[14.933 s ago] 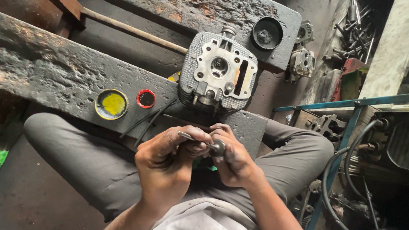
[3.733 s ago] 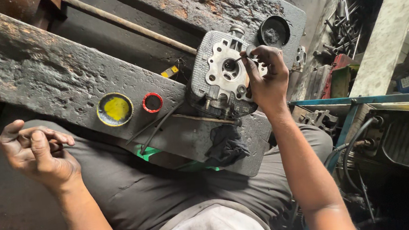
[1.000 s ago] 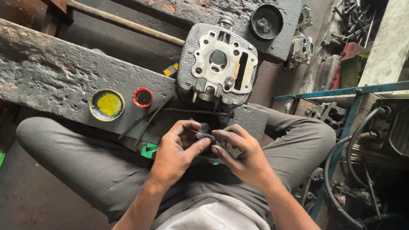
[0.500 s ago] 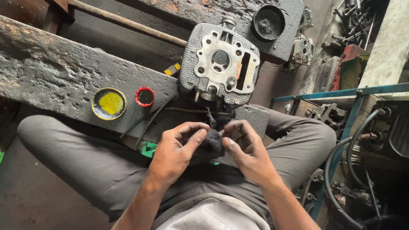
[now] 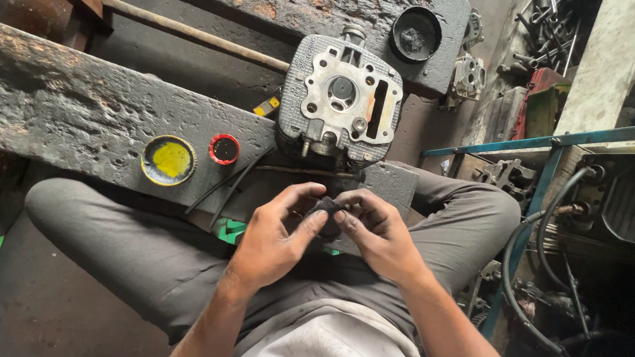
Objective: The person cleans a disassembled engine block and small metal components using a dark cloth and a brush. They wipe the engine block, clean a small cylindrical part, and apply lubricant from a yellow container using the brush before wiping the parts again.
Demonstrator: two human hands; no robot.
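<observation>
here the left hand [image 5: 273, 240] and the right hand [image 5: 380, 234] meet over the person's lap, just off the near edge of the charred wooden beam [image 5: 59, 117]. both are curled, fingers bent inward, and between their fingertips they pinch a small dark object [image 5: 326, 207]; the left thumb and forefinger grip it from one side, the right thumb and forefinger from the other. what the object is cannot be told, since it is small, black and half covered by the fingers. it hangs above the grey trousers [image 5: 132, 248], touching neither the beam nor the cloth as far as the view shows.

just beyond the hands, on the beam's right end, rests a grey finned engine cylinder head [image 5: 342, 107], its pale flat face turned up, with a round bore and a long slot in it. to its left on the beam sit a round tin with yellow paste [image 5: 169, 159] and, just beside it, a small red-rimmed cap [image 5: 224, 149]. two thin dark rods [image 5: 230, 190] lie slanting from the cap toward the near edge. on a second beam farther back lies a black round lid [image 5: 415, 34]. a rusty rod [image 5: 194, 32] runs between the two beams. black hoses [image 5: 527, 260] curl at the right beside a blue metal frame [image 5: 552, 143].
</observation>
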